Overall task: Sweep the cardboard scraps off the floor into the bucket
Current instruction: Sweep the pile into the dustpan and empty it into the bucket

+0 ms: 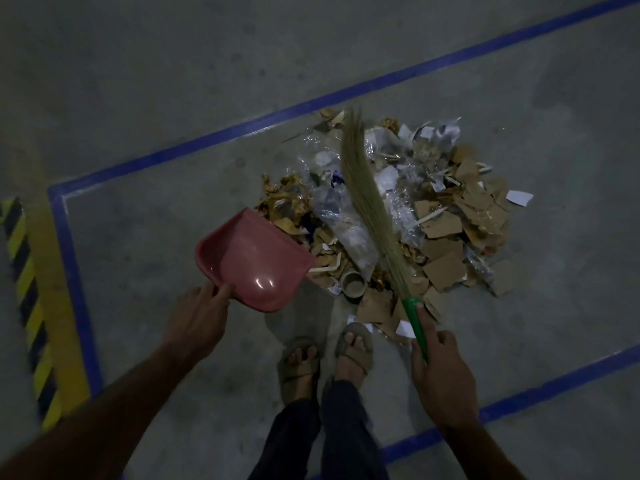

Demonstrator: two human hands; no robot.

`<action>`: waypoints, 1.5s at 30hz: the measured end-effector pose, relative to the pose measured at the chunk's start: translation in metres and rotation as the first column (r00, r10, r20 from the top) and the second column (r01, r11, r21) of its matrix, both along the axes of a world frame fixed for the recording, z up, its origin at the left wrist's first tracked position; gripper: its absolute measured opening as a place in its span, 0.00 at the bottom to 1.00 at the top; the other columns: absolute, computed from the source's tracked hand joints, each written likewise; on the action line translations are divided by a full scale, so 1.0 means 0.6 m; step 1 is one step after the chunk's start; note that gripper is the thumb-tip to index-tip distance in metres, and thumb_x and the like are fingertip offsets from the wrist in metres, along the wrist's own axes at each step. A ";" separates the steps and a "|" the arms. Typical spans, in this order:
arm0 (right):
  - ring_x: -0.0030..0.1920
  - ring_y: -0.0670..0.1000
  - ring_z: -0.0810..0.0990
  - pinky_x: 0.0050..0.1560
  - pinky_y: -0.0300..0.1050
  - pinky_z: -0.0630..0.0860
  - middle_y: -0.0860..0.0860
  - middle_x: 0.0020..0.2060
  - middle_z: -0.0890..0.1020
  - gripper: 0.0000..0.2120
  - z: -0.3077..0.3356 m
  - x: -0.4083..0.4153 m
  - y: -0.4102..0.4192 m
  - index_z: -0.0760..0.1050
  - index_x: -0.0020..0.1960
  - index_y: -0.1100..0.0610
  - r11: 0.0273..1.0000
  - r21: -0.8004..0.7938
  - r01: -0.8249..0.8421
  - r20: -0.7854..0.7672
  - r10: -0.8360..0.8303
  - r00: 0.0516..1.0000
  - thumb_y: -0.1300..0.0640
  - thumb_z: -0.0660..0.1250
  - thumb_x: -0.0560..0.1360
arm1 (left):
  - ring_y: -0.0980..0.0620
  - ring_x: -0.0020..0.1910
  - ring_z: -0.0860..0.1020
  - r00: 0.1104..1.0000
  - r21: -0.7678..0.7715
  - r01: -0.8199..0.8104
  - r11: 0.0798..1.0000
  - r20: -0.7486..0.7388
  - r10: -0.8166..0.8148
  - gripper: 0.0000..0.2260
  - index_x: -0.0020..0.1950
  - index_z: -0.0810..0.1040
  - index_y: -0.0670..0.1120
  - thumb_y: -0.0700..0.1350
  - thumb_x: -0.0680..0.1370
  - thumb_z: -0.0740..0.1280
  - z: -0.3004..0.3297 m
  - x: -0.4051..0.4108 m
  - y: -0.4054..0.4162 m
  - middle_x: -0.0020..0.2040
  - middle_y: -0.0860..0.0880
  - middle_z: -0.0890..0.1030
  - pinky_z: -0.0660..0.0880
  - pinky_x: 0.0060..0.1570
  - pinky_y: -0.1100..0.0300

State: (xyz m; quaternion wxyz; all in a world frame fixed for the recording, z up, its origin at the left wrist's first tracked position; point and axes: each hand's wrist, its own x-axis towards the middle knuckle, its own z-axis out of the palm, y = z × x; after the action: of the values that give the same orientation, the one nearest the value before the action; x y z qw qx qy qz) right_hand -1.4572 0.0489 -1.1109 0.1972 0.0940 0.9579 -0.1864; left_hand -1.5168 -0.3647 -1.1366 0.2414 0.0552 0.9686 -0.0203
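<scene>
Two hands: left hand (199,318) on dustpan (254,259), right hand (441,372) on broom (367,202)

Blue floor tape (242,128) borders the concrete; yellow-black hazard striping (26,289), seemingly painted, lies left.

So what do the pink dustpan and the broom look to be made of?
Pink scoop-shaped dustpan: likely moulded plastic, glossy, with a bright highlight on its pan. Long tan broom: fine dry grass-like fibres, matte; its green handle looks like smooth plastic, though the dim light leaves that open.

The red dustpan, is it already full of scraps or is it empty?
Empty. The dustpan's inner surface shows bare and shiny, and the scrap pile lies on the floor beyond its front edge. The left hand holds it.
</scene>
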 end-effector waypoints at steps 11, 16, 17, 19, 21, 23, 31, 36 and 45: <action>0.40 0.55 0.76 0.33 0.50 0.78 0.58 0.56 0.72 0.39 -0.028 -0.068 -0.036 0.36 0.78 0.34 0.987 0.090 -0.131 0.054 0.126 0.991 0.51 0.61 0.81 | 0.35 0.39 0.79 0.995 0.022 -0.016 1.000 -0.093 0.018 0.16 0.66 0.76 0.45 0.42 0.78 0.69 -0.052 -0.052 -0.003 0.47 0.39 0.78 0.71 0.34 0.48; 0.36 0.52 0.70 0.35 0.50 0.76 0.56 0.49 0.73 0.35 -0.027 -0.087 -0.089 0.34 0.77 0.33 0.996 0.034 -0.079 0.067 0.077 0.995 0.48 0.55 0.83 | 0.38 0.38 0.77 0.996 0.025 0.058 0.998 -0.073 -0.056 0.16 0.66 0.76 0.45 0.43 0.78 0.63 -0.076 -0.055 -0.061 0.46 0.40 0.77 0.72 0.35 0.48; 0.35 0.52 0.70 0.34 0.49 0.75 0.55 0.48 0.73 0.35 -0.028 -0.092 -0.101 0.33 0.76 0.32 0.997 0.039 -0.068 0.065 0.065 0.996 0.48 0.55 0.83 | 0.38 0.39 0.78 0.996 0.035 0.060 0.998 -0.067 -0.057 0.16 0.65 0.76 0.45 0.44 0.78 0.61 -0.077 -0.061 -0.077 0.46 0.40 0.77 0.72 0.36 0.48; 0.35 0.52 0.70 0.34 0.48 0.72 0.55 0.48 0.72 0.36 -0.030 -0.109 -0.117 0.31 0.74 0.29 0.998 0.053 -0.042 0.057 0.039 0.998 0.48 0.55 0.83 | 0.37 0.40 0.78 0.998 0.032 0.045 0.998 -0.048 -0.043 0.14 0.63 0.77 0.45 0.43 0.78 0.63 -0.079 -0.069 -0.114 0.46 0.40 0.78 0.72 0.36 0.49; 0.37 0.52 0.70 0.35 0.46 0.71 0.57 0.50 0.72 0.35 -0.032 -0.127 -0.131 0.30 0.72 0.28 0.996 0.091 -0.027 0.053 0.022 0.998 0.47 0.54 0.83 | 0.37 0.41 0.79 0.998 0.013 0.052 0.999 -0.031 -0.051 0.13 0.62 0.77 0.46 0.42 0.78 0.69 -0.092 -0.076 -0.160 0.48 0.40 0.78 0.72 0.37 0.48; 0.35 0.52 0.69 0.32 0.46 0.70 0.58 0.50 0.72 0.34 -0.040 -0.142 -0.140 0.32 0.74 0.30 0.990 0.138 -0.029 0.028 0.025 0.999 0.48 0.55 0.83 | 0.37 0.42 0.79 0.998 0.010 0.063 0.998 -0.012 -0.063 0.14 0.62 0.77 0.47 0.42 0.76 0.71 -0.112 -0.092 -0.211 0.48 0.40 0.78 0.74 0.38 0.48; 0.29 0.55 0.68 0.27 0.44 0.68 0.58 0.42 0.69 0.35 -0.126 -0.208 -0.147 0.43 0.79 0.36 0.956 0.294 -0.002 -0.030 0.011 0.999 0.53 0.59 0.81 | 0.36 0.43 0.78 0.985 -0.018 0.175 0.984 0.007 -0.175 0.13 0.60 0.76 0.46 0.42 0.76 0.71 -0.234 -0.202 -0.318 0.50 0.40 0.79 0.73 0.40 0.46; 0.32 0.57 0.73 0.29 0.43 0.67 0.64 0.49 0.75 0.39 -0.226 -0.271 -0.124 0.39 0.78 0.32 0.945 0.313 -0.094 0.043 0.085 0.995 0.56 0.60 0.81 | 0.35 0.50 0.78 0.971 0.012 0.240 0.971 0.013 -0.240 0.12 0.62 0.76 0.47 0.44 0.79 0.68 -0.323 -0.270 -0.301 0.54 0.39 0.80 0.73 0.46 0.45; 0.31 0.54 0.71 0.30 0.47 0.74 0.57 0.48 0.75 0.36 -0.277 -0.229 -0.117 0.41 0.77 0.30 0.902 0.144 -0.407 0.190 0.378 0.906 0.54 0.58 0.81 | 0.36 0.50 0.77 0.956 0.109 0.290 0.951 0.009 -0.293 0.13 0.63 0.76 0.46 0.43 0.79 0.69 -0.373 -0.272 -0.188 0.54 0.39 0.78 0.72 0.45 0.45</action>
State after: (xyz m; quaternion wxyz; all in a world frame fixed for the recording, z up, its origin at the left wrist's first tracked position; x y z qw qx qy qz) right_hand -1.5945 -0.0212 -1.2774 0.2966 -0.0696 0.9513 -0.0471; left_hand -1.6801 -0.4775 -1.3602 0.2444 0.2105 0.9465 -0.0032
